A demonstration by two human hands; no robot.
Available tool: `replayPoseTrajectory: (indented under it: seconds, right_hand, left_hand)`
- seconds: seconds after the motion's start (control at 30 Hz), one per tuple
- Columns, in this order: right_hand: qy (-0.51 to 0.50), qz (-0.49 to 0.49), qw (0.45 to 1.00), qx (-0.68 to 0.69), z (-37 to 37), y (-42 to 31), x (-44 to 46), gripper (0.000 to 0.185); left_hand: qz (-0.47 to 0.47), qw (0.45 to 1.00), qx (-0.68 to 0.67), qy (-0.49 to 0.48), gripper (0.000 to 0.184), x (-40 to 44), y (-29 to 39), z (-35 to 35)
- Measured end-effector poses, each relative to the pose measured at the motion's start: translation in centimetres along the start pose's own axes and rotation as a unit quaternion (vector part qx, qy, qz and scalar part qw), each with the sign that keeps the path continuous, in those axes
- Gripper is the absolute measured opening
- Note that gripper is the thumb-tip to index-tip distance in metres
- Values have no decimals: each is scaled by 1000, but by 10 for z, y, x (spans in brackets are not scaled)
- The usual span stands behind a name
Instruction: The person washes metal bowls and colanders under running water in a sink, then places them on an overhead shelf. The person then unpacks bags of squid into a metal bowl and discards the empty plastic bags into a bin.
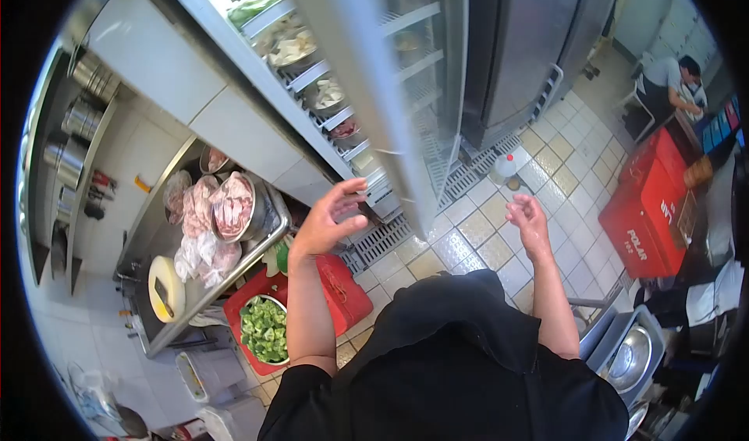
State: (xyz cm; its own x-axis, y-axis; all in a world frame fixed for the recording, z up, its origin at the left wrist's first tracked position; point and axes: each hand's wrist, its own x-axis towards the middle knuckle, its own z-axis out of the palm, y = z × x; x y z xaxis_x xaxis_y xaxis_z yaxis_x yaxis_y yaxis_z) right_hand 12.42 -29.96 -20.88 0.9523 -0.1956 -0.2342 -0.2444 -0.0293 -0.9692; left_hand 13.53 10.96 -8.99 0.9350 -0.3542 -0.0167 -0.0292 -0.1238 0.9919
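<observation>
My left hand (329,221) is raised with its thumb and fingers apart and nothing between them. It is nearest to the blurred edge of the glass fridge door (396,164), which stands open; a gap seems to separate them. Behind the door, the fridge shelves (312,74) hold bowls of pale and reddish food. My right hand (529,224) is held out over the tiled floor, fingers loosely bent and apart, holding nothing. On the floor beyond it stands a clear plastic bottle with a red cap (502,169).
At left, a metal counter (195,304) bears bagged meat (211,207), a pot of meat (234,207) and a round board with a knife (165,289). Chopped green vegetables (264,330) fill a bowl by a red crate (343,293). A red cooler (640,215) and a seated person (665,82) are at right.
</observation>
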Motion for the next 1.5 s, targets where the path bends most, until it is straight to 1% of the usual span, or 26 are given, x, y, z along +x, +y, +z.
replayPoseTrajectory:
  seconds: [0.07, 0.1, 0.17, 0.2, 0.23, 0.3, 0.37, 0.43, 0.47, 0.5, 0.63, 0.77, 0.8, 0.83, 0.9, 0.97, 1.03, 1.13, 1.2, 1.23, 1.27, 1.33, 1.37, 1.43, 1.47, 1.5]
  right_hand:
    - [-44, -129, 988, 75, 14, -46, -7, 29]
    - [-48, -129, 988, 71, 13, -69, -15, 29]
    - [-48, -212, 973, 74, 12, -106, -32, 31]
    - [-46, -256, 961, 97, 8, -112, -36, 33]
    - [-43, -298, 946, 119, -1, -111, -39, 36]
    - [-19, -359, 928, 98, -19, -106, -43, 45]
    - [95, -380, 920, 30, -31, -108, -43, 47]
    - [121, -348, 920, 133, -39, -112, -38, 50]
    - [145, -348, 915, 140, -38, -116, -37, 50]
    - [156, -345, 915, 140, -38, -120, -35, 50]
    - [339, -311, 885, 77, -51, -125, -6, 49]
    - [443, -311, 837, 74, -66, -122, 32, 53]
    - [497, -335, 800, 39, -76, -115, 48, 49]
    - [501, -329, 800, 37, -86, -109, 55, 49]
    - [462, -367, 806, 48, -97, -107, 70, 46]
    - [493, -350, 797, 6, -114, -97, 94, 47]
    - [544, -374, 749, 53, -118, -103, 105, 53]
    - [565, -357, 743, 49, -129, -115, 120, 61]
    - [564, -341, 749, 62, -143, -115, 131, 69]
    - [559, -329, 758, 73, -152, -113, 135, 74]
    - [587, -326, 741, 23, -175, -100, 141, 77]
    - [589, -305, 747, 55, -185, -106, 152, 81]
    - [596, -292, 745, 67, -182, -114, 158, 84]
    - [552, -302, 770, 108, -203, -108, 167, 86]
    - [544, -287, 779, 123, -205, -114, 170, 86]
    - [544, -289, 780, 113, -216, -109, 173, 85]
  left_hand:
    - [-27, 999, 38, 18, 66, -13, -15, -6]
    - [-37, 998, 37, 32, 64, -21, -27, -12]
    - [-55, 996, 3, 71, 61, -42, -44, -27]
    - [-74, 991, -28, 105, 58, -53, -53, -35]
    - [-75, 991, -32, 105, 58, -66, -65, -44]
    - [-106, 981, -28, 160, 54, -91, -87, -60]
    - [-132, 975, -28, 178, 53, -112, -102, -73]
    - [-162, 968, -24, 189, 52, -128, -116, -84]
    - [-169, 965, -35, 198, 50, -132, -124, -90]
    - [-175, 962, -45, 205, 49, -133, -131, -97]
    - [-218, 958, -18, 184, 46, -106, -144, -105]
    - [-197, 974, 23, 109, 46, -43, -143, -84]
    - [-205, 974, 33, 95, 47, -25, -135, -70]
    - [-210, 973, 35, 90, 47, -6, -134, -57]
    - [-203, 979, 17, 15, 49, 31, -134, -30]
    - [-207, 978, 23, -12, 53, 72, -134, -1]
    - [-217, 974, 12, -68, 61, 119, -128, 28]
    - [-181, 978, 74, -74, 69, 208, -140, 54]
    - [-171, 978, 118, -28, 76, 278, -138, 67]
    - [-129, 984, 122, 1, 78, 317, -154, 66]
    - [-86, 988, 124, 31, 80, 355, -176, 65]
    - [-107, 962, 218, 126, 80, 425, -207, 62]
    - [-109, 962, 213, 133, 80, 448, -208, 61]
    - [2, 905, 356, 234, 78, 489, -207, 59]
    - [3, 905, 352, 240, 78, 508, -219, 52]
    - [-25, 877, 401, 265, 63, 526, -241, 41]
